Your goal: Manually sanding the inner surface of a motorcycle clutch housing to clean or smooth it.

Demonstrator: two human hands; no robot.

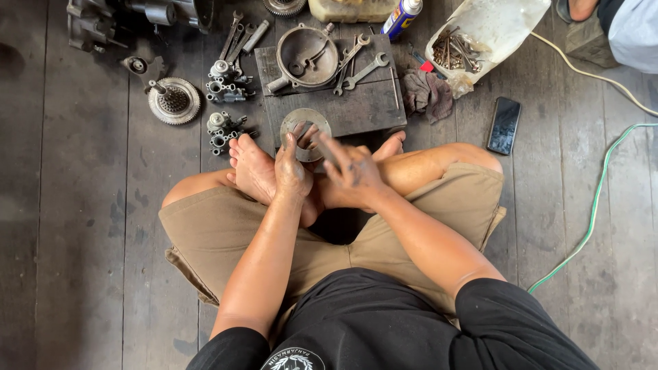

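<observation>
Here, hands (322, 168) gripping metal ring (306, 130), oily

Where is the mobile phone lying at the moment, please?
In the head view, the black phone lies on the wooden floor at the person's right, beside the right knee, below the plastic bag.

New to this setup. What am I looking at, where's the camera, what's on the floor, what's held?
There is no machine here: a person sits cross-legged on a dark plank floor, and the one picture comes from a camera on their head, looking down. The left hand has a flat grey metal ring plate in its grip; the grease-stained right hand touches it, blurred. Ahead lies a dark wooden board bearing a round grey metal housing and silver spanners. Nearby are a toothed round clutch part, a black phone, a brown rag and a green cable.
</observation>
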